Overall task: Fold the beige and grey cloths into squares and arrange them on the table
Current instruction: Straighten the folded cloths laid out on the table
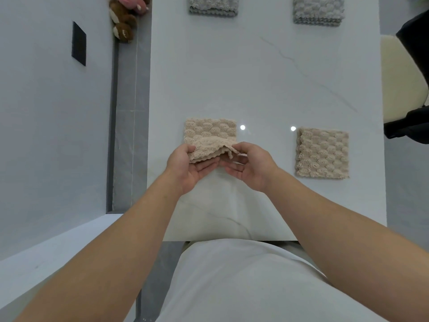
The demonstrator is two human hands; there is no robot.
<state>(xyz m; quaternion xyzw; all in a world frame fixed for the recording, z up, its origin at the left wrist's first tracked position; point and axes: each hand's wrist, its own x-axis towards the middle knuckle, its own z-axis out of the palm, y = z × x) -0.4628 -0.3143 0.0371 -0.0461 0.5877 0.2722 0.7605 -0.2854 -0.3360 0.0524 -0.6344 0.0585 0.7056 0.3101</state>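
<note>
We note: left hand (185, 168) grips the near left edge of the beige cloth (210, 133), thumb on top. Right hand (250, 168) pinches its near right corner. The near edge is lifted; the far half lies on the white table (255, 77). The second beige cloth (322, 153) lies folded square, well apart to the right. The left grey cloth (213, 5) and right grey cloth (318, 10) lie folded at the far edge.

a white table (267, 73) with grey veins filled the middle, and two spots of light (242, 127) shone on its glossy top. to the left stood a pale wall (46, 135) bearing a dark plate (79, 43), with a grey floor strip (126, 135) between wall and table. brown plush toys (123, 22) lay at the strip's far end. a cream chair (401, 77) stood at the right, black shapes (413, 31) beside it.
</note>
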